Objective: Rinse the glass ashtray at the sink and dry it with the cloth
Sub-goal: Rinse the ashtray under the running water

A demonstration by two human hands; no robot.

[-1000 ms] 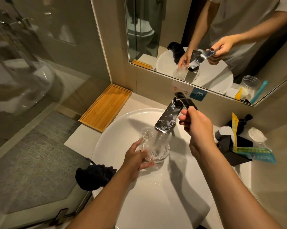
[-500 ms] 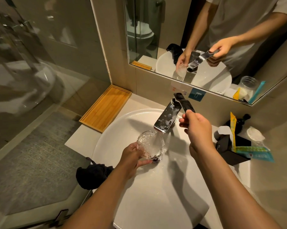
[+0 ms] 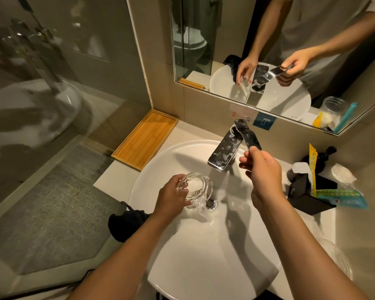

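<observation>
My left hand grips the clear glass ashtray by its left rim, tilted on edge over the drain of the white sink. Water spills from the ashtray into the basin. The ashtray sits left of and below the chrome faucet spout. My right hand pinches the end of the faucet lever, which is raised. A dark cloth lies crumpled on the counter at the sink's left edge.
A bamboo tray lies on the counter at the back left. Black boxes, sachets and a wrapped cup crowd the counter to the right. The mirror hangs above the faucet. A glass shower wall stands at the left.
My left hand has drawn the ashtray left, out from under the spout, and tipped it on edge so water pours out. My right hand stays on the lever.
</observation>
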